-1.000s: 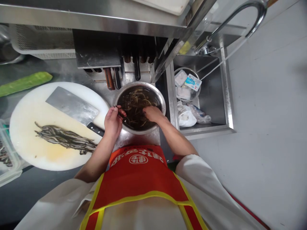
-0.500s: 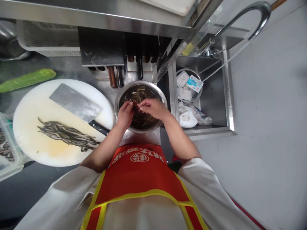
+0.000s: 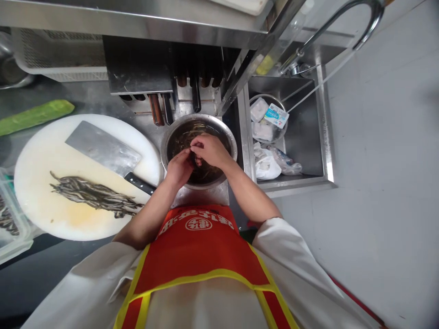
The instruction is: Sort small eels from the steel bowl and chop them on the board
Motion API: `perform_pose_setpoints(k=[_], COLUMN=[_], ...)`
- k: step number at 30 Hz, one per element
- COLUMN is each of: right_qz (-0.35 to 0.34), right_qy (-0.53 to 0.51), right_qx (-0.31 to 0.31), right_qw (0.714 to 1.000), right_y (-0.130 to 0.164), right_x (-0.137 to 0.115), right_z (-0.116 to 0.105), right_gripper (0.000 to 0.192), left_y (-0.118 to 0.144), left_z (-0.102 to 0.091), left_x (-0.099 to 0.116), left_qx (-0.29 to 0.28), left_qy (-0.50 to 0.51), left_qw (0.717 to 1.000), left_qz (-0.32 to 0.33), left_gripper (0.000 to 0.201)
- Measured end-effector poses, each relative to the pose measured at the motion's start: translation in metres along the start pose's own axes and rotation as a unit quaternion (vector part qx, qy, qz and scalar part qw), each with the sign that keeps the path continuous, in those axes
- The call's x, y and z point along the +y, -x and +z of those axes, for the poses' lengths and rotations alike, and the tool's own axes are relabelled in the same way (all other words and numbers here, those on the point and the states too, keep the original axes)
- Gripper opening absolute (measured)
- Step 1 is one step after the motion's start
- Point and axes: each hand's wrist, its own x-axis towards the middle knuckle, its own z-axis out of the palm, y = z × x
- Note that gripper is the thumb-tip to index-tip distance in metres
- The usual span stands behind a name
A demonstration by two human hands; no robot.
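My left hand [image 3: 180, 168] and my right hand [image 3: 211, 151] meet over a round steel bowl [image 3: 233, 145] of dark liquid. Their fingers are closed and pressed together at the tips; what they pinch is too small and hidden to name. Thin brownish strips [image 3: 190, 132] lie in the liquid. To the left, a pile of slender, dark, eel-like strips [image 3: 91, 194] rests on a round white cutting board [image 3: 41, 155]. A cleaver [image 3: 104, 148] lies flat on the same board, its black handle pointing towards my left forearm.
Right of the bowl, a steel sink [image 3: 308, 146] holds a basin with white packages [image 3: 262, 130] and plastic bags [image 3: 266, 164]. A tap [image 3: 375, 20] arches above it. Knives [image 3: 156, 109] stand in a rack behind the bowl. A green gourd [image 3: 37, 116] and a clear tub [image 3: 17, 237] are at left.
My right hand has moved slightly left and up, now overlapping my left fingertips. My left hand has turned so that its back shows more. The whole view has shifted a little.
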Motion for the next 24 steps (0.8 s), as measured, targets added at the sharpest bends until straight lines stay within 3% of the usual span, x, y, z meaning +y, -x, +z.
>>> perform_pose_setpoints(k=[7,11,14,18,24], right_qz=[-0.023,-0.001,0.005,0.018,0.031], right_qy=[0.031,0.143,0.263,0.33,0.339], right_qx=[0.043,-0.091,-0.197,-0.228,-0.284], right_qw=[0.998,0.986,0.945,0.916,0.897], right_y=[-0.005,0.001,0.008,0.018,0.026], right_x=[0.021,0.042,0.055,0.062,0.063], right_z=[-0.018,-0.021,-0.009,0.002,-0.013], right_gripper=[0.018,0.02,0.022,0.019,0.014], left_y=[0.006,0.01,0.015,0.019,0.021], left_z=[-0.007,-0.013,-0.018,-0.025,-0.028], left_x=[0.025,0.053,0.069,0.075,0.07], left_qx=[0.034,0.065,0.079,0.093,0.091], left_qy=[-0.037,-0.035,-0.043,-0.035,-0.012], left_qw=[0.998,0.995,0.992,0.99,0.992], left_qz=[0.025,0.074,0.089,0.101,0.091], left_gripper=[0.016,0.013,0.013,0.012,0.009])
